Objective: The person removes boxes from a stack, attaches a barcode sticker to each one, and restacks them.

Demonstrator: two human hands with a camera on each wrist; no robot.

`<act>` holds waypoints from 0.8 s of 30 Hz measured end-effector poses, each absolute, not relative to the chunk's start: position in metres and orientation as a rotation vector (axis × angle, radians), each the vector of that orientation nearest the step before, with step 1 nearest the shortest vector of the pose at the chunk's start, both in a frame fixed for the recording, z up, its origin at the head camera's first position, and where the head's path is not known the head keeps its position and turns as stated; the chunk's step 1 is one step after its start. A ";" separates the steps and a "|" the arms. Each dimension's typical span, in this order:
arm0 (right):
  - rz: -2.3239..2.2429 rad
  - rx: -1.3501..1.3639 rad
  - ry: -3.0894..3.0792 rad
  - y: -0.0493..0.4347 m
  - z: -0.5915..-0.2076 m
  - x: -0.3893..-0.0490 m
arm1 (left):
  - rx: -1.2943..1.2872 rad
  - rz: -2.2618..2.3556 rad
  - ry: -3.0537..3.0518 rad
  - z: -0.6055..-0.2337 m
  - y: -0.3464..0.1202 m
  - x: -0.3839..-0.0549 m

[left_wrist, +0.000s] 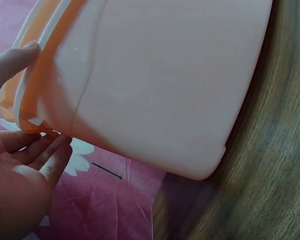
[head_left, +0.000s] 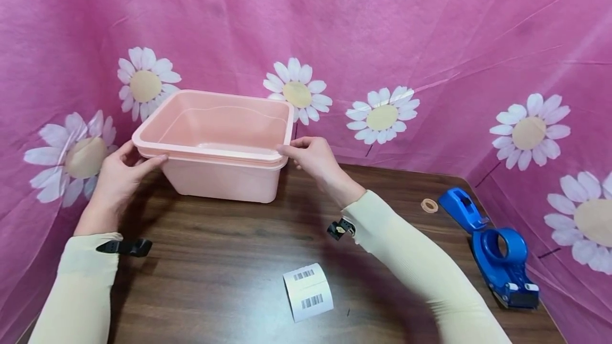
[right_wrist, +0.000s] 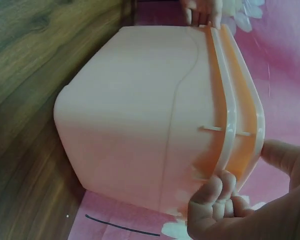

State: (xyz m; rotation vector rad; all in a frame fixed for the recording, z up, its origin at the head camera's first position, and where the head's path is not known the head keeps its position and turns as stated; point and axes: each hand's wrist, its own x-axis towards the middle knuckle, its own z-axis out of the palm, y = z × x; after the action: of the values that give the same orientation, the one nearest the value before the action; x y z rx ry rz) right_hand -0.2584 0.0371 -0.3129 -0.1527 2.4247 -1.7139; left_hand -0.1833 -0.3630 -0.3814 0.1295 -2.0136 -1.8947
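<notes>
Two pink plastic storage bins, one nested in the other, stand at the back left of the table. The upper bin (head_left: 210, 113) shows its hollow inside and rounded rim; of the lower bin (head_left: 224, 182), mainly the outer wall shows. My left hand (head_left: 117, 177) grips the left front corner at the rims, thumb on the front and fingers under the edge. At the right front corner, my right hand (head_left: 319, 161) pinches the rims, its thumb on the top edge. In the right wrist view, a narrow gap runs between the two rims (right_wrist: 231, 107).
A curled strip of white barcode labels (head_left: 308, 292) lies near the front of the wooden table (head_left: 215, 259). To the right are a blue tape dispenser (head_left: 502, 259) and a small tan ring (head_left: 429, 205). A pink flowered cloth (head_left: 382, 25) hangs close behind the bins.
</notes>
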 end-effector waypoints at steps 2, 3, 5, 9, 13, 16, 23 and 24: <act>-1.688 -0.149 2.428 0.035 -0.310 -0.259 | 0.139 -1.869 -2.038 -0.381 -0.364 -0.183; -1.676 -0.146 2.431 0.034 -0.309 -0.259 | 0.140 -1.860 -2.049 -0.381 -0.364 -0.183; -1.669 -0.135 2.431 0.033 -0.307 -0.260 | 0.146 -1.839 -2.075 -0.380 -0.364 -0.183; -1.704 -0.108 2.395 0.031 -0.306 -0.261 | 0.172 -1.781 -2.140 -0.379 -0.364 -0.184; -1.769 -0.097 2.318 0.028 -0.305 -0.261 | 0.192 -1.783 -2.149 -0.378 -0.365 -0.184; -1.818 -0.089 2.252 0.027 -0.304 -0.261 | 0.174 -1.864 -2.081 -0.379 -0.365 -0.184; -1.903 -0.053 2.173 0.023 -0.300 -0.262 | 0.127 -1.953 -1.979 -0.380 -0.365 -0.183; -1.913 -0.050 2.165 0.022 -0.299 -0.262 | 0.126 -1.955 -1.972 -0.381 -0.366 -0.183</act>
State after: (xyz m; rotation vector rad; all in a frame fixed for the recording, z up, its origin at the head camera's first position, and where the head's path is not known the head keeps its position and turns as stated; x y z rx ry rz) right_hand -0.2616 0.0223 -0.2994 -0.0501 2.1649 -1.9131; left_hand -0.1832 -0.3656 -0.3806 0.1261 -1.9722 -1.9547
